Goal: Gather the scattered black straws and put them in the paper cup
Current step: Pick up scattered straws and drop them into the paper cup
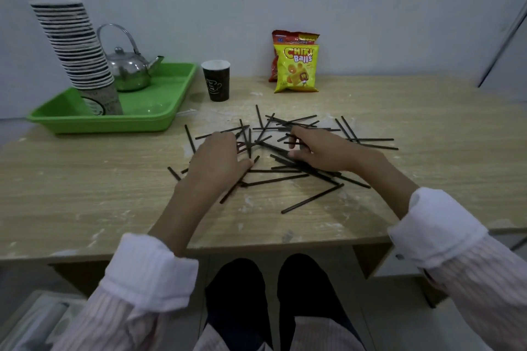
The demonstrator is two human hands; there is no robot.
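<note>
Several black straws [312,198] lie scattered and crossed over the middle of the wooden table [85,179]. My left hand [218,161] rests palm down on the left part of the pile, fingers spread over straws. My right hand [322,148] lies on the right part, fingers curled among the straws; whether it grips any I cannot tell. A dark paper cup [216,80] with a white inside stands upright behind the pile, left of centre, apart from both hands.
A green tray [159,120] at the back left holds a tall leaning stack of paper cups [77,48] and a metal kettle [129,70]. Two snack bags [296,68] lean on the wall at the back. The table's front edge is near my knees.
</note>
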